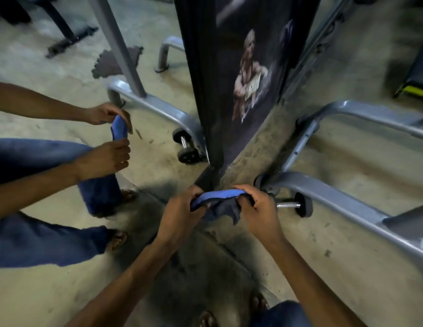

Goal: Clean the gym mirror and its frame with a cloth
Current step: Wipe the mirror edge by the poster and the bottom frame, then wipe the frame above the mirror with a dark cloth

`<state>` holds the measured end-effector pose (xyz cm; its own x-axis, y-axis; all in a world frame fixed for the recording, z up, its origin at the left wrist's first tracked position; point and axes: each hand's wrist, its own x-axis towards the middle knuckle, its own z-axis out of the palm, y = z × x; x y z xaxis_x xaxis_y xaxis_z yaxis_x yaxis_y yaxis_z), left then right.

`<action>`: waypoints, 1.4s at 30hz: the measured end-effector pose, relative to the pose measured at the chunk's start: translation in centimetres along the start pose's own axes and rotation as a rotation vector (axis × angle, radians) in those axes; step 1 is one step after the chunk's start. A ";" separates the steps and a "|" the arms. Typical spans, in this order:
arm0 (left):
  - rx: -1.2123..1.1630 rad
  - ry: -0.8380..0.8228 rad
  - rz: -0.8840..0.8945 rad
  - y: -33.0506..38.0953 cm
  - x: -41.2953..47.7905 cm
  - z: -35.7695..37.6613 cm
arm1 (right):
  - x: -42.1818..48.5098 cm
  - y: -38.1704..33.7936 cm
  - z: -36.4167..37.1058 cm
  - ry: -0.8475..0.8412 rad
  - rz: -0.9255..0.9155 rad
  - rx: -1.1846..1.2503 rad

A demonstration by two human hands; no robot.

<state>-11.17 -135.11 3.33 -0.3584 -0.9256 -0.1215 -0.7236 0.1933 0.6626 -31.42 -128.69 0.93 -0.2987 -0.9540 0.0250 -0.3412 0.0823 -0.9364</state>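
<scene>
I hold a blue cloth (221, 201) stretched between both hands, low over the floor at the foot of the mirror. My left hand (182, 213) grips its left end and my right hand (260, 210) grips its right end. The mirror (64, 72) fills the left half of the view and reflects my arms, the cloth and my blue trousers. Its dark frame edge (207, 95) runs down to the floor just above the cloth. The cloth does not touch the glass.
A poster panel (250, 74) stands right of the frame edge. Behind my right hand lies a small dumbbell (297, 205) next to a grey machine base (335, 199). A black and yellow pad (416, 79) sits at the far right. The floor is bare concrete.
</scene>
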 end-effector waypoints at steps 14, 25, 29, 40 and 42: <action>-1.322 -0.077 -0.418 18.5 -10.4 -25.4 | -2.1 -32.9 -10.4 -0.061 0.248 0.530; -1.155 0.005 -0.364 20.3 -12.6 -25.6 | -1.9 -34.6 -13.5 0.041 0.260 0.389; -0.966 -0.054 -0.230 21.1 -10.9 -25.0 | -0.6 -33.4 -14.7 -0.101 0.240 0.257; -0.588 0.170 -0.178 28.1 -5.1 -25.8 | 8.9 -33.6 -22.1 -0.269 -0.201 -0.093; -0.862 0.194 -0.213 29.9 -4.7 -25.6 | 9.7 -34.9 -22.6 -0.345 -0.013 0.233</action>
<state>-16.02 -133.27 42.65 -0.1054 -0.9674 -0.2301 -0.0432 -0.2267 0.9730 -42.55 -134.35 41.73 0.0344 -0.9984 -0.0443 -0.1207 0.0398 -0.9919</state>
